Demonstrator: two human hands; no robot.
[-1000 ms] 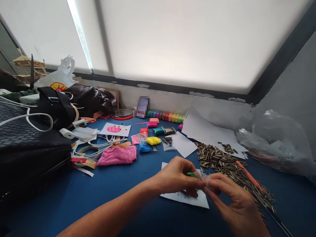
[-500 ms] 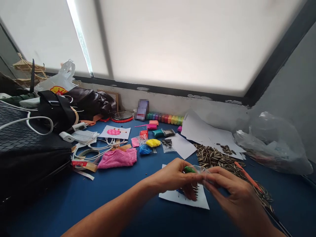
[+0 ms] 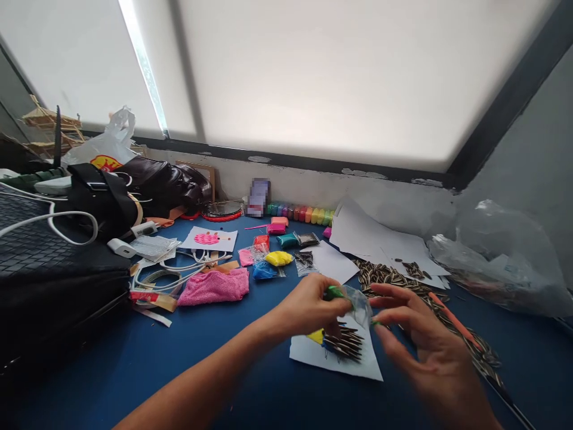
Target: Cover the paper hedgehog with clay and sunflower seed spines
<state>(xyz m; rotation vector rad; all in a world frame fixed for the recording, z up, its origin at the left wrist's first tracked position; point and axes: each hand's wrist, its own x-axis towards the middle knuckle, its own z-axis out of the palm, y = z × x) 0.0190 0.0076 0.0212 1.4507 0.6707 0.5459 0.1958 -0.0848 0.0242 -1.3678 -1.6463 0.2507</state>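
Note:
My left hand [image 3: 320, 304] is closed on a clear plastic bag [image 3: 360, 307] with green clay [image 3: 333, 292] inside. Just right of the bag, my right hand [image 3: 421, 337] pinches a small piece of green clay [image 3: 375, 323] between thumb and index finger, its other fingers spread. Beneath both hands lies a white paper [image 3: 308, 352]. It bears a cluster of striped sunflower seeds [image 3: 347, 345], set like spines, with yellow clay [image 3: 316, 337] and a little blue beside it. My left hand partly covers this work.
Loose sunflower seeds [image 3: 380, 278] are heaped at the right, with an orange stick [image 3: 456, 322] across them. Bagged clay, such as a yellow packet [image 3: 279, 258], lies behind. A pink cloth [image 3: 215, 286] and a black bag [image 3: 67, 310] are at left; a plastic bag [image 3: 505, 275] is far right.
My hands have moved apart. The right hand has drawn away from the bag with a bit of green clay at its fingertips, and more of the seed cluster shows.

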